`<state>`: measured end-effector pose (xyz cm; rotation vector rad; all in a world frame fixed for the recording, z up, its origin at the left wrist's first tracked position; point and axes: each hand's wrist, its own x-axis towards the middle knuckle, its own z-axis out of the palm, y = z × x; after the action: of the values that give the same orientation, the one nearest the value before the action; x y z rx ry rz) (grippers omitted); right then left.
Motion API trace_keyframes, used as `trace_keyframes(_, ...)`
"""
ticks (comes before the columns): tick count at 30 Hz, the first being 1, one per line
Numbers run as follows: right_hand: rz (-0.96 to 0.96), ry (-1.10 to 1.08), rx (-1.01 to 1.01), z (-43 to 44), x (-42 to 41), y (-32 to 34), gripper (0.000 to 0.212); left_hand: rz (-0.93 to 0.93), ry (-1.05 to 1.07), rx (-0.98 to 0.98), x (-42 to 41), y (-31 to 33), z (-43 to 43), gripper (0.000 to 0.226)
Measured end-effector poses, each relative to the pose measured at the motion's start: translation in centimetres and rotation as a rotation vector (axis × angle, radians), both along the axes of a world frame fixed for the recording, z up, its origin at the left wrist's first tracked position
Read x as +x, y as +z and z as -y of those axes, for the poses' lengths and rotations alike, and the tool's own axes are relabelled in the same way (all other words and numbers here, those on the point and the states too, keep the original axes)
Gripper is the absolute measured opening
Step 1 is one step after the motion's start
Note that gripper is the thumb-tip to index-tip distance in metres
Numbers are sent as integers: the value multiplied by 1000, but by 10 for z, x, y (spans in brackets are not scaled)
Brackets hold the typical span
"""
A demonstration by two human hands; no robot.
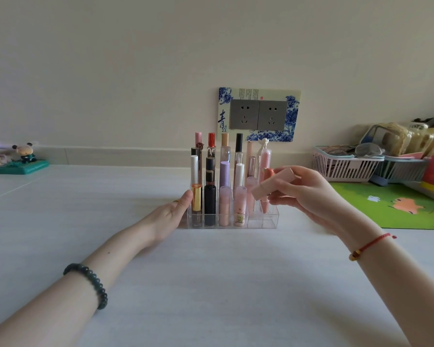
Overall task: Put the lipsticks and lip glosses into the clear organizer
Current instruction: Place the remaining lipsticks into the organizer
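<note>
Lipstick tube (273, 184), pale pink and square-sided, pinched in right grip (298, 194), just above right end of clear plastic compartmented organizer (268, 220) on white desk (211, 284). Long axis tilted, lower end aimed down-left at vacant front-right cells; likely wants righting first. Left grip (173, 211) flat-fingered, touching organizer's left wall, seemingly steadying.

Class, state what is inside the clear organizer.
The clear organizer holds upright lip tubes; its front-right compartments look empty. The right hand and pink lipstick hide some right-side tubes.
</note>
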<state>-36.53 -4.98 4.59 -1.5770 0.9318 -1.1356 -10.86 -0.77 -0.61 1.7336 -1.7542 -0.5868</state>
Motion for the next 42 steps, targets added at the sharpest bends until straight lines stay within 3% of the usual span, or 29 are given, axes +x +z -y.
trace_keyframes(5, -293, -210, -341, 1, 9, -6, 21, -25, 9, 8, -1, -2, 2, 108)
trace_keyframes(9, -344, -291, -438, 1, 18, -10, 21, -17, 16, 4, 1, -5, 4, 115)
trace_keyframes(12, -361, -308, -442, 2, 25, -12, 24, -13, 2, 11, 4, -5, 5, 128)
trace_keyframes(18, -397, -351, -434, 6, 33, -10, 25, -15, -3, 2, 6, -6, 7, 133)
trace_keyframes(24, -538, -401, -458, 7, 39, -14, 31, -26, 0, 1, 6, -7, 8, 119)
trace_keyframes(27, -555, -398, -438, 10, 40, -17, 30, -8, -18, -13, 8, -8, 9, 133)
trace_keyframes(32, -577, -377, -416, 14, 38, -24, 26, -18, -22, -8, 6, -7, 8, 127)
trace_keyframes(36, -581, -358, -378, 16, 38, -25, 25, -14, -21, -16, 5, -6, 8, 138)
trace_keyframes(42, -600, -294, -340, 13, 34, -21, 29, -3, -22, -17, 6, -6, 9, 135)
